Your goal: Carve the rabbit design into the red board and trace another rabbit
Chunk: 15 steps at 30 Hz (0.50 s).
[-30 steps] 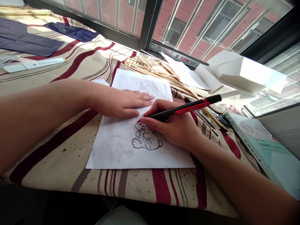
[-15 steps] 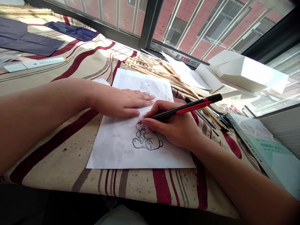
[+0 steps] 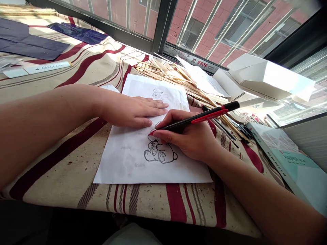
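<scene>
A white sheet of paper point(image 3: 120, 163) lies on the striped tablecloth. My left hand point(image 3: 135, 109) rests flat across its left side, fingers stretched to the right. In my right hand point(image 3: 191, 136) is a black and red pen point(image 3: 209, 115), its red tip at the upper part of a drawing. That drawing point(image 3: 163, 154) is a black outline of a seated, rounded animal with something like a carrot at its chest. My right fingers cover part of its head. A smaller drawing point(image 3: 158, 94) with pointed ears sits higher on the sheet.
Thin wooden strips point(image 3: 176, 73) are heaped behind the paper. White boxes point(image 3: 265, 75) stand at the window, right. A book point(image 3: 291, 160) lies at the right edge. To the left are a white marker point(image 3: 38, 69) and dark blue sheets point(image 3: 33, 44).
The pen tip and the pen's upper end have shifted slightly left, and the pen is a little differently angled. My left hand stays in place on the paper.
</scene>
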Motion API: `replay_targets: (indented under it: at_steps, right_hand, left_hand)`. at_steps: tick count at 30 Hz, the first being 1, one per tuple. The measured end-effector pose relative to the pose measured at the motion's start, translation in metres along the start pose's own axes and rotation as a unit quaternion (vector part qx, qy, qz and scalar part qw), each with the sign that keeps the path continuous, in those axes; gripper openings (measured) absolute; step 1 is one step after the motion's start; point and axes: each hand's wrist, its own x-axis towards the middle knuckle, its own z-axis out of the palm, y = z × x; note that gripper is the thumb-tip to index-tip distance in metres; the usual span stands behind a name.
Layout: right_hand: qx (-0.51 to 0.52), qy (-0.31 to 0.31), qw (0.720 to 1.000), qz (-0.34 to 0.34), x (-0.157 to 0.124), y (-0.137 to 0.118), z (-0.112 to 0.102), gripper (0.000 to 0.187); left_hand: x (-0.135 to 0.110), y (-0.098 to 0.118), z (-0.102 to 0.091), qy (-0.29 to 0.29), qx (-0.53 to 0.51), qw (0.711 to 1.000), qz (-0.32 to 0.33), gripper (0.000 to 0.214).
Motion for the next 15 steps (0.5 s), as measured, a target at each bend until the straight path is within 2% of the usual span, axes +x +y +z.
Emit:
replay_targets:
  at_steps: [10, 15]
  right_hand:
    - [0.005, -0.027, 1.0, 0.012, 0.0006, -0.0019, -0.0023, 0.03]
    - [-0.012, -0.037, 0.999, -0.014, 0.0004, -0.0036, -0.0053, 0.023]
  left_hand:
    - [0.0006, 0.0019, -0.0019, -0.022, 0.022, 1.0, -0.004, 0.081]
    - [-0.0005, 0.0025, -0.0018, -0.023, 0.022, 0.999, -0.006, 0.08]
